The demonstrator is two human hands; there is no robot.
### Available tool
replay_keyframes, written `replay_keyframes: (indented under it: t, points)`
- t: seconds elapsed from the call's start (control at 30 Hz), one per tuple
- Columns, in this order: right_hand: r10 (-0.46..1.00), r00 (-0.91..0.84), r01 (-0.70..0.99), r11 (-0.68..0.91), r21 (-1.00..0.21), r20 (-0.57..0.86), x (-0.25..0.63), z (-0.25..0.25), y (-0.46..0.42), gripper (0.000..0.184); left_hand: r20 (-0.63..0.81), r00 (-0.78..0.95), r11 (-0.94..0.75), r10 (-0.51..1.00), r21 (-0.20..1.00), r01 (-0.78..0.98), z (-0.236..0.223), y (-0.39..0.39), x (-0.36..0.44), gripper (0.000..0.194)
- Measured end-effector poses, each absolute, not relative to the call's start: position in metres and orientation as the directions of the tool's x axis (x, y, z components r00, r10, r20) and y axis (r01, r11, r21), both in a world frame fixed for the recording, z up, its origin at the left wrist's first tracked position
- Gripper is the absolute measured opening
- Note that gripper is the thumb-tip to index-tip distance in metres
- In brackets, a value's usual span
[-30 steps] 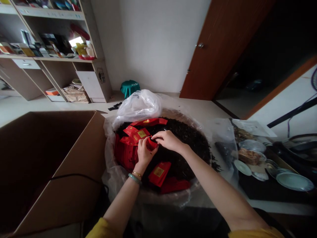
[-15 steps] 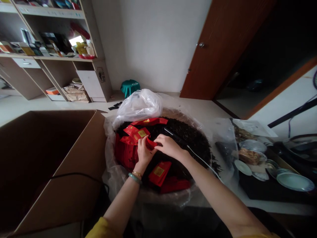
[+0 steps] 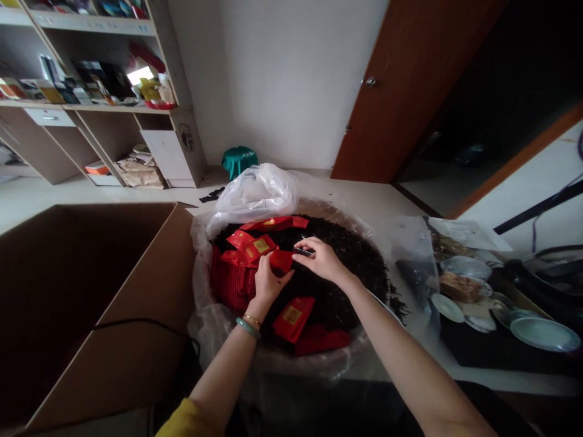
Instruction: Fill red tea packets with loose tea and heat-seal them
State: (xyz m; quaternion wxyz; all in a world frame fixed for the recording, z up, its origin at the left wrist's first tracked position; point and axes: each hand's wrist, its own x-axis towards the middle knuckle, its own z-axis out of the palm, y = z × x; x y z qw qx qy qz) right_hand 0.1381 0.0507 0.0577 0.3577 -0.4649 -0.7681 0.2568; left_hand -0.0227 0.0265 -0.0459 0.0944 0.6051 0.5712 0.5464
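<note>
My left hand (image 3: 268, 280) pinches a small red packet (image 3: 282, 261) above the dark dried leaves. Close to the packet's right edge, my right hand (image 3: 317, 260) is closed around a slim black corded tool (image 3: 304, 250), like a small hair straightener; most of it is hidden in the fingers. Loose dark leaves (image 3: 350, 267), like dried tea, fill a round container lined with clear plastic (image 3: 204, 328). A row of upright red packets (image 3: 232, 285) stands left of my left hand. More red packets (image 3: 291, 318) lie on the leaves near my wrists, and others (image 3: 273, 223) lie farther back.
A large open cardboard box (image 3: 136, 340) stands at the left with a black cable over its edge. Plates (image 3: 544, 334) and a clear tub (image 3: 464, 285) sit on the right. A shelf unit (image 3: 173, 145), a teal cloth-covered object (image 3: 239, 161) and a wooden door (image 3: 378, 121) are behind.
My right hand has left the packet's edge and taken hold of the black corded tool, which was lying on the leaves. My left hand keeps the packet, now turned flatter.
</note>
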Motion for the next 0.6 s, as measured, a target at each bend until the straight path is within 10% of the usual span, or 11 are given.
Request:
replay_keyframes:
  t: [0.2,0.37,0.6]
  points:
    - [0.929,-0.265,0.433,0.355,-0.829,0.259,0.12,0.047,0.06,0.013,0.446,-0.169,-0.362,0.879,0.855,0.371,-0.043,0.026,-0.024,0.072]
    - [0.961,-0.172,0.243,0.254,-0.936,0.216,0.135,0.049,0.076,0.015,0.215,-0.086,-0.209,0.973,0.975,0.07,-0.039,0.032,-0.024,0.044]
    - [0.934,-0.227,0.419,0.348,-0.839,0.275,0.14,0.052,0.073,0.026,0.082,0.014,-0.08,0.997,0.995,-0.065,-0.029,0.027,-0.021,0.042]
